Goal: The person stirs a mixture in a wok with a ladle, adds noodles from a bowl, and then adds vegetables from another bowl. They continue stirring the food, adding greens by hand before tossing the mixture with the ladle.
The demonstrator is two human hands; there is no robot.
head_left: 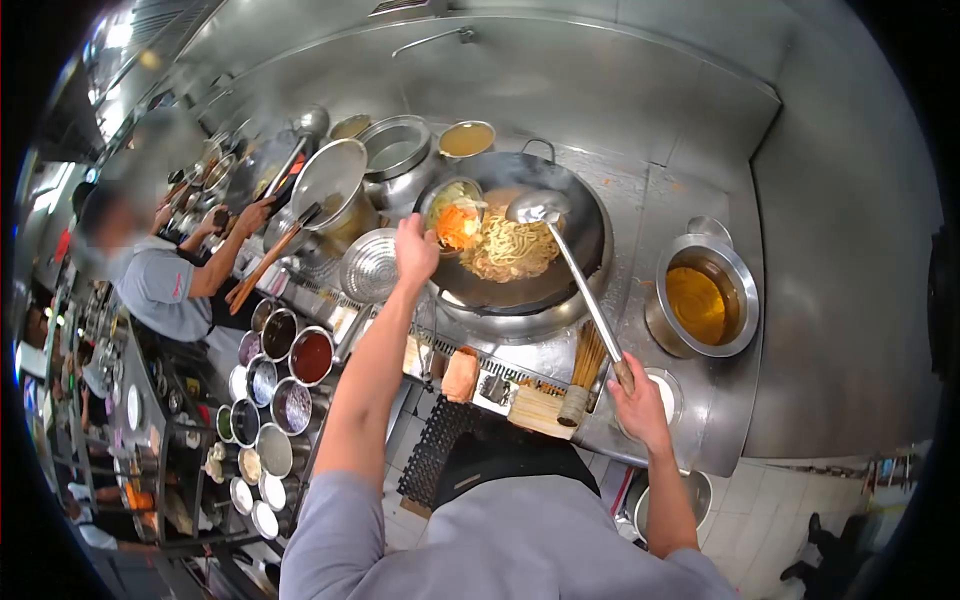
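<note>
Directions are taken from the middle of the wok (588,226), with 12 away from the person. The wok sits on the stove in front of the person, noodles (515,247) heaped in its middle.

The left hand (416,250) is closed on the near side of a bowl (432,196) at 10 o'clock, over the wok's edge; how its fingertips sit cannot be told. Orange shreds (457,226) and pale green pieces (455,195) fill the bowl.

The right hand (640,402) is clenched around the wooden end of the ladle (583,281) at 5 o'clock. The shaft slants up to 1 o'clock, where the ladle's head lies in the wok beside the noodles.

A brush (585,370) lies at 5 o'clock, near the right hand, and an orange-pink block (461,376) at 7. A pot (657,318) of amber liquid (697,304) stands between 3 and 4.

A strainer (371,266) is at 9 o'clock, just beside the left hand. A wide pot (411,181) stands at 10, and a tub (489,128) of yellowish liquid at 11. Many tins (309,376) cluster at 8, one holding red sauce (312,355). A co-worker (160,285) in a grey shirt stands at 9, well apart.
</note>
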